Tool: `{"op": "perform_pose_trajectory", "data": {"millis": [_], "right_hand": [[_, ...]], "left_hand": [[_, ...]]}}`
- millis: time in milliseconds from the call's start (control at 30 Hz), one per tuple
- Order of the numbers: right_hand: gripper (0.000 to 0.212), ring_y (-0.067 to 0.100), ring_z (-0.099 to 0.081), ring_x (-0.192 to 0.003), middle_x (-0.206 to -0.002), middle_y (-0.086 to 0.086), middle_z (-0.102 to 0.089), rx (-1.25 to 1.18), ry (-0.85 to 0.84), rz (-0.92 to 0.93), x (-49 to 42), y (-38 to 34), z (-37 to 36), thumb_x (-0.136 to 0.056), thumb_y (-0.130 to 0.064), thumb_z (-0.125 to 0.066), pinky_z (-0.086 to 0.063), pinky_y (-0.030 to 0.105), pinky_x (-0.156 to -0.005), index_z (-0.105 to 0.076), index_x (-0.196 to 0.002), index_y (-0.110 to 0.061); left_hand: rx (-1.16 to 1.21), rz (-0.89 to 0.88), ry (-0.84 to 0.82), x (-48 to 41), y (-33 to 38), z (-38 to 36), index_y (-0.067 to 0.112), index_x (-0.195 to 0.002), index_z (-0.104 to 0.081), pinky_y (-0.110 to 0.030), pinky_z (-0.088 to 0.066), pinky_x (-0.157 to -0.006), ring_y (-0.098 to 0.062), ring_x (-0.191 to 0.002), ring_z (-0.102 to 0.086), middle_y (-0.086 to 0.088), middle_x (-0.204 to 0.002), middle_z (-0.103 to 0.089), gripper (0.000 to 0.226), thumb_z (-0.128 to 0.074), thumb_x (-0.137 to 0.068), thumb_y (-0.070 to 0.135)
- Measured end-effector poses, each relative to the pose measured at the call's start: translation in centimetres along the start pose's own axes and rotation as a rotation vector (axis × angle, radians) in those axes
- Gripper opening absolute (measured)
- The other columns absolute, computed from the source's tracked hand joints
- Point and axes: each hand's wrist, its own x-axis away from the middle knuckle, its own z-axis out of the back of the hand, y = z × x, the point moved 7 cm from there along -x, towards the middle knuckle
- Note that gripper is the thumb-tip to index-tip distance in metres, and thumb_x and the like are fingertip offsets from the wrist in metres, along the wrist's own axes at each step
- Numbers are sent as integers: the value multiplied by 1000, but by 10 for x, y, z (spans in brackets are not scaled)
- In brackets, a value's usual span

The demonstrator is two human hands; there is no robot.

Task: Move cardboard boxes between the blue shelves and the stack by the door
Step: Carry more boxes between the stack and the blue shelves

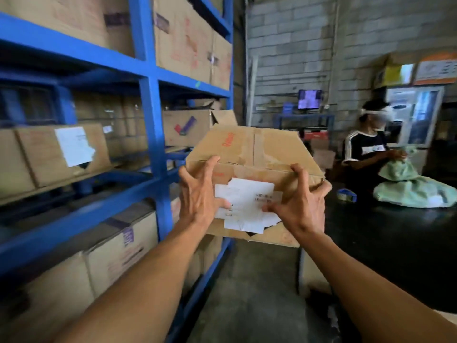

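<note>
One blue shelving rack [148,95] stands on our left. Just beside it we hold one cardboard box [259,149] aloft, one torn label [244,201] facing us. Our left hand [197,194] and right hand [300,201] clutch its near face, fingers spread, curled.

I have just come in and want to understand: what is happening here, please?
A person holds a cardboard box in the air beside the blue shelves, with the left grip and right grip curled over its near top edge. The shelves hold other boxes. At the back, another person handles a green sack.
</note>
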Motion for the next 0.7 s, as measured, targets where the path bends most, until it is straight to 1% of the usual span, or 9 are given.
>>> {"op": "perform_pose_trajectory", "data": {"millis": [67,133,267,333,467,533,600,700], "right_hand": [[108,45,-47,-117,-140,5,-15,-44,-45,36,21,-24,-7,-51,-40,-95,-52,55,-91,-26,-133,-51],[110,45,-48,-114,-137,7,-19,-75,-94,67,43,-50,-13,-48,-41,-95,-52,56,-90,-26,-133,-52],[111,45,-44,-119,-139,10,-20,-180,-196,166,82,-111,-24,-47,-41,-96,-48,55,-95,-26,-133,-51],[111,44,-45,-117,-137,9,-21,-231,-240,198,98,-140,-31,-47,-40,-96,-47,53,-94,-26,-133,-50],[110,44,-50,-109,-132,8,-24,-309,-309,252,117,-184,-46,-46,-40,-96,-49,56,-92,-27,-130,-52],[109,44,-49,-109,-132,8,-23,-329,-343,280,123,-205,-57,-47,-39,-95,-49,55,-92,-27,-131,-51],[110,45,-50,-108,-133,9,-23,-350,-373,313,128,-226,-69,-46,-39,-95,-49,55,-93,-27,-132,-50],[111,45,-52,-105,-132,10,-23,-395,-410,374,129,-254,-92,-44,-42,-96,-49,54,-94,-28,-132,-50]], "left_hand": [[-30,34,38,22,-19,37,56,-135,-15,-51,-44,-98,-42,-111,-45,-16,-135,-18,123,-96,-45,32],[-58,86,50,45,-39,72,55,-138,-17,-49,-42,-99,-42,-116,-42,-15,-137,-16,120,-95,-50,28],[-106,175,123,80,-72,148,51,-141,-21,-50,-42,-99,-43,-120,-37,-14,-136,-15,117,-93,-53,23],[-142,212,165,93,-86,183,52,-141,-20,-53,-41,-100,-43,-123,-33,-15,-138,-13,115,-92,-56,23],[-230,259,245,109,-106,230,51,-141,-20,-54,-41,-100,-42,-120,-33,-15,-136,-15,112,-91,-59,23],[-252,293,284,114,-118,248,51,-140,-19,-57,-40,-101,-42,-121,-32,-16,-138,-13,112,-91,-59,23],[-276,332,324,117,-131,264,52,-139,-19,-58,-39,-101,-43,-122,-32,-16,-140,-13,112,-92,-58,25],[-312,369,401,119,-146,284,54,-136,-20,-58,-42,-99,-42,-120,-37,-17,-139,-17,113,-94,-54,27]]}}
